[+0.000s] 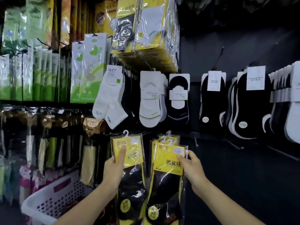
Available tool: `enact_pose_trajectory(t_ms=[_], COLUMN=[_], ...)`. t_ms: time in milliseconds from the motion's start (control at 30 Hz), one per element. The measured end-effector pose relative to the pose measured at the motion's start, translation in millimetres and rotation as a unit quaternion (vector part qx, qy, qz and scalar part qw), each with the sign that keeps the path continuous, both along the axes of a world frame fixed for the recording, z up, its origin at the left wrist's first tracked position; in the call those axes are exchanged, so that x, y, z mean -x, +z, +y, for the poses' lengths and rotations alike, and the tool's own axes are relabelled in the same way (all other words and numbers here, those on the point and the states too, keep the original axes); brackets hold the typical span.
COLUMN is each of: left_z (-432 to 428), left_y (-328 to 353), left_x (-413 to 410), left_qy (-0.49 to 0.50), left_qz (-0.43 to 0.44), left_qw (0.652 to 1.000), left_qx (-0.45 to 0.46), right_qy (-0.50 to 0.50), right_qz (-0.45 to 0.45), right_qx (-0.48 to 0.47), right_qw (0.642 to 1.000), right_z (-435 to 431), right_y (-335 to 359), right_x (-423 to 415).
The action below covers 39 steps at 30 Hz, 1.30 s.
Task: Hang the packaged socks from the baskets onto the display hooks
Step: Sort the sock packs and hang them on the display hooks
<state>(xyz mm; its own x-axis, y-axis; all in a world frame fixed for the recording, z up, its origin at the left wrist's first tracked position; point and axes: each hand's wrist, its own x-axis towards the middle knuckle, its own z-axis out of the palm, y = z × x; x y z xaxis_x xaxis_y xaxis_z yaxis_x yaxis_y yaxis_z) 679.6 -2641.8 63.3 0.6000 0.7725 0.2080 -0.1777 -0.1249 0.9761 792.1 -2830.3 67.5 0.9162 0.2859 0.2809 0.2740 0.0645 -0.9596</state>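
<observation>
Low before the display wall, two lots of packaged socks are held up side by side. A yellow-and-black sock pack is gripped by the left hand: the fingers are curled round its left edge and the thumb is laid straight up its front. Just to the right, a small stack of like packs is pinched at its right edge by the right hand, thumb in front, fingers behind. White plastic hangers are seen at the tops of the packs; whether any is caught on a hook cannot be told. A white perforated basket is seen near left, below the left forearm. Farther up the wall, white ankle socks, white liner socks and black liner socks are hung in a row, with yellow packs above them and green-and-white packs hung from black hooks at the left.
</observation>
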Motion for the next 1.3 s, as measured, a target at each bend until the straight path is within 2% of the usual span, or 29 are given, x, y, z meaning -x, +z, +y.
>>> enact_pose_trajectory(t_ms=[67,233,300,600,733,900,1033,1300], left_z=[9.8,24.1,28.1,24.7,17.7,-3.4,-28.6,-47.9], left_y=[4.1,14.3,15.1,15.8,7.4,-0.8,-9.0,-18.9], left_x=[3.8,11.7,11.0,0.8,-5.6,-16.1,-28.5,-38.3], left_qy=[0.039,0.064,0.056,0.016,-0.057,-0.125,-0.153,-0.183], left_qz=[0.0,0.006,-0.006,-0.055,-0.071,-0.071,-0.064,-0.06], left_qw=[0.999,0.996,0.996,0.996,0.994,0.988,0.985,0.98], left_qx=[-0.02,-0.063,-0.064,-0.067,-0.058,-0.052,-0.052,-0.059], right_qy=[-0.017,-0.026,-0.035,-0.115,-0.169,-0.042,0.056,-0.046], right_qz=[-0.012,-0.037,-0.028,0.115,0.107,0.035,-0.001,-0.005], right_qx=[0.024,0.052,0.053,0.004,0.024,-0.018,-0.02,-0.024], right_qw=[0.999,0.998,0.998,0.987,0.979,0.998,0.998,0.999], right_z=[7.5,34.4,43.4,54.8,43.0,33.7,29.6,9.0], right_y=[3.4,3.7,1.5,-11.2,-12.7,1.2,10.9,7.0], right_x=[-6.8,-15.7,-19.1,-39.1,-33.5,-2.1,21.6,3.4])
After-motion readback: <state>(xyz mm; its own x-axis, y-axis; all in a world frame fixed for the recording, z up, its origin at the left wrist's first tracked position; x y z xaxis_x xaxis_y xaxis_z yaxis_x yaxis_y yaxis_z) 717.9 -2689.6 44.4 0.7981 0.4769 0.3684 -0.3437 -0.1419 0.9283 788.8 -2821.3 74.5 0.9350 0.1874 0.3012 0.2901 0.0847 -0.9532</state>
